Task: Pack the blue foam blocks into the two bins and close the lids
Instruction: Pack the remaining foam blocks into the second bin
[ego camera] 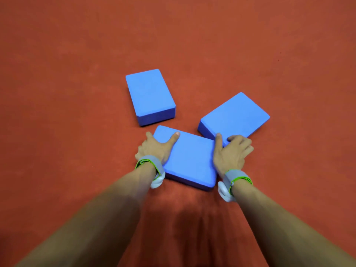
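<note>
Both hands grip the nearest blue foam block (189,160) at the frame's centre: the left hand (154,149) curls round its left edge, thumb on top, and the right hand (232,153) clasps its right edge. A second block (149,95) lies just above-left, a third block (236,115) to the right, all on red carpet (57,93).
</note>
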